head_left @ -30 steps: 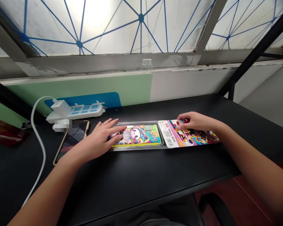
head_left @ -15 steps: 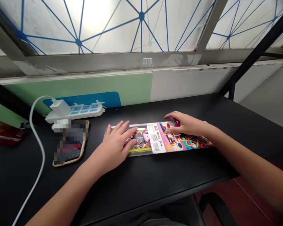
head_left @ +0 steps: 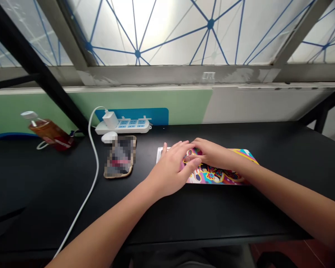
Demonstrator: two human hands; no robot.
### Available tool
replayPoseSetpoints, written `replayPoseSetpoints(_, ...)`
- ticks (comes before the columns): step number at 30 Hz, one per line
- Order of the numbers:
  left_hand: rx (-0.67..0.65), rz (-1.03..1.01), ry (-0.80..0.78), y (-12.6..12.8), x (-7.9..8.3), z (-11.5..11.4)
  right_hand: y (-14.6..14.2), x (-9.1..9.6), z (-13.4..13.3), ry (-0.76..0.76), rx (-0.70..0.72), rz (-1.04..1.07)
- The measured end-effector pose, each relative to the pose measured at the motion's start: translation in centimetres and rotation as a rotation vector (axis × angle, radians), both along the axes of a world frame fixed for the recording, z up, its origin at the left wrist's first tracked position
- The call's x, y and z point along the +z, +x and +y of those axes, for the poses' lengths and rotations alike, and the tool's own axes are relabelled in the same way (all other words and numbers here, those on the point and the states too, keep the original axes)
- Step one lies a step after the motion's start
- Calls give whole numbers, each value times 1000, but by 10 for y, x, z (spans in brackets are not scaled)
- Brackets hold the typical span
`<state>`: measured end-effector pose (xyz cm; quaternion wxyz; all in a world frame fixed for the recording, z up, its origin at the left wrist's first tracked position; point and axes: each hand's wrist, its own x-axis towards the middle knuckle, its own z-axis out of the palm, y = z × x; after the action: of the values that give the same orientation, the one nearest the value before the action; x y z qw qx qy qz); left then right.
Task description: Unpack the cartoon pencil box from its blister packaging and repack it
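A pencil box in a colourful printed sleeve [head_left: 216, 175] lies flat on the black desk in front of me. My left hand [head_left: 174, 165] rests over its left end, fingers stretched out and thumb apart. A pale left edge of the package shows beside those fingers. From the right, my right hand [head_left: 212, 153] lies on top of the sleeve, its thumb and fingers apart. The fingertips of both hands meet or overlap, so the tips of the right fingers are partly hidden. The sleeve's white label is covered by my hands.
Left of the package lies a phone [head_left: 120, 156] in a tan case. Behind it are a white rounded case [head_left: 109, 137] and a power strip [head_left: 134, 130] with a plugged charger. A white cable [head_left: 93, 178] crosses the desk [head_left: 226, 212]. A drink bottle [head_left: 51, 133] stands tilted-looking farther left.
My left hand has moved right, up to my right hand. The package now looks shorter, and its clear-edged left part has gone from sight. The view has turned left.
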<state>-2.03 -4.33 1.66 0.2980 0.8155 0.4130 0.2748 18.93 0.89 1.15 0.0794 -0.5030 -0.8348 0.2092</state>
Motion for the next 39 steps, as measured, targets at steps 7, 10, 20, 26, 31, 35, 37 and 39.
replayPoseSetpoints(7,269,-220,19,-24,8,21,1,10,5,-147,-3,4)
replayPoseSetpoints(10,302,-394,-65,-29,0,32,8,18,13,-361,58,53)
replayPoseSetpoints(20,276,-587,-82,-26,-13,33,-27,26,26,-316,104,-45)
replayPoseSetpoints(26,223,-105,47,-27,-11,35,-34,33,16,-47,114,-194)
replayPoseSetpoints(31,166,396,294,-22,-15,27,23,15,3,37,-32,-81)
replayPoseSetpoints(35,193,467,489,-22,-11,27,66,9,-6,46,-198,-13)
replayPoseSetpoints(37,215,458,630,-22,-6,26,75,13,-11,162,-237,31)
replayPoseSetpoints(39,244,431,752,-22,1,24,75,17,-18,337,-239,77)
